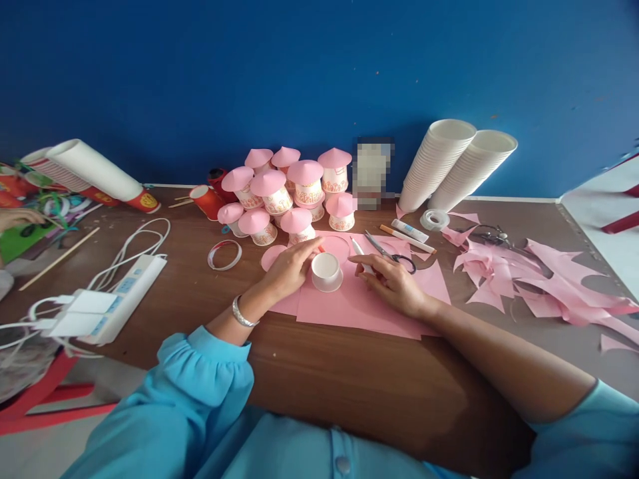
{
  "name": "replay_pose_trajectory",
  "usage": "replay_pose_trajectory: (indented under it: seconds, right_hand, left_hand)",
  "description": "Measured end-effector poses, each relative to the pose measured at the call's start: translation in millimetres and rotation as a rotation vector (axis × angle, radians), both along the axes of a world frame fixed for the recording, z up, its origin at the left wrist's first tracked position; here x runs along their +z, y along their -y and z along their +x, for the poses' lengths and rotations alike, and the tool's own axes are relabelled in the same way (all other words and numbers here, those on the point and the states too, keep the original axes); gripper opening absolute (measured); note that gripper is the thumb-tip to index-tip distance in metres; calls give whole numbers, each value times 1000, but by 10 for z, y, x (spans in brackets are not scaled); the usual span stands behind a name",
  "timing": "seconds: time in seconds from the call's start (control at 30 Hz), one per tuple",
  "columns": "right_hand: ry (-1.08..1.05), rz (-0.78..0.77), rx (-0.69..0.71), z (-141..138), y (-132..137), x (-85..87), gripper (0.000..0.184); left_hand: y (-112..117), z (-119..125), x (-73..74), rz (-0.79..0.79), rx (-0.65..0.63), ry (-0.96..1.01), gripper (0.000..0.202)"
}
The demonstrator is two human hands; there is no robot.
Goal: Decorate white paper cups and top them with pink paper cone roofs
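Note:
A white paper cup (325,267) stands upside down on a pink paper sheet (359,313) in front of me. My left hand (294,269) is beside its left side, the fingers closed around a small orange-red piece (321,249) that looks like a marker cap. My right hand (394,283) grips a white marker (357,249), its tip pointing up and away, just right of the cup. Black-handled scissors (387,253) lie on the pink paper behind that hand. Behind the cup stand several decorated cups (305,186) with pink paper cone roofs.
Tall stacks of white cups (439,163) lean by the blue wall. Nearby lie an orange marker (407,238), a glue stick (410,230) and tape (434,219). Pink scraps (499,269) cover the right. At left are a tape roll (224,255), a power strip (132,296) and another person's hand (22,218).

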State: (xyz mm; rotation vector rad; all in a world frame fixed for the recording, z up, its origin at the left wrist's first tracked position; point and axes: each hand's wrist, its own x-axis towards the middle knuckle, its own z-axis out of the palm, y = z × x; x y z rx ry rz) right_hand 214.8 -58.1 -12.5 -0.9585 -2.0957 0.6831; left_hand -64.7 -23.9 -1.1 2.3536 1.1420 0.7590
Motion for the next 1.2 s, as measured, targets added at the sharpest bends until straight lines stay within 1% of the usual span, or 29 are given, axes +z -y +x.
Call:
replay_pose_trajectory:
  seconds: [0.07,0.1,0.17,0.23,0.3,0.37,0.4,0.47,0.53,0.6,0.67,0.73,0.8,0.87,0.97,1.03,1.07,1.13,1.2]
  right_hand:
    - [12,-15,-8,7,8,1,35]
    - [13,-31,-8,11,9,-2,37]
    - [0,-72,14,18,6,-23,46]
    - [-23,-107,59,22,-2,-58,58]
    - [-41,-127,99,22,-6,-96,68]
    - [-70,-128,121,16,-2,-116,78]
    - [-99,-125,123,11,5,-114,83]
    - [-189,-118,102,-2,30,-87,85]
    - [-286,-102,41,-20,67,-41,78]
    - [-339,-53,-53,-38,110,6,59]
    - [-346,25,-126,-54,154,44,42]
    - [-312,119,-136,-69,195,72,37]
    - [-246,203,-100,-85,230,90,38]
    - [-163,266,-68,-104,254,95,34]
    - [-94,311,-50,-128,261,82,29]
    - [-89,323,-50,-126,250,73,28]
    - [-95,327,-49,-119,243,74,29]
    - [-116,338,-40,-93,234,95,28]
    - [-144,345,-8,-63,240,144,22]
  left_hand:
    - [68,-36,39,-66,-39,55,62]
    - [113,-60,63,-122,-77,68,67]
    - [202,-96,110,-248,-163,61,77]
    - [270,-91,134,-334,-189,45,83]
    - [306,-32,125,-373,-124,59,82]
    - [314,65,103,-411,-14,152,72]
    - [312,119,96,-452,25,243,69]
    - [309,218,105,-591,43,501,65]
    - [317,299,135,-755,13,770,59]
    - [339,363,155,-898,-20,961,51]
    - [372,420,141,-1002,-46,1066,44]
    - [408,473,92,-1057,-66,1117,39]
    - [441,513,29,-1081,-93,1132,36]
    - [466,529,-25,-1094,-138,1121,38]
    - [485,500,-69,-1072,-230,1046,49]
    - [484,461,-83,-1046,-249,966,57]
    - [481,442,-88,-1033,-237,929,60]
    - [471,415,-97,-1010,-174,878,65]
    - [453,406,-101,-983,-102,848,71]
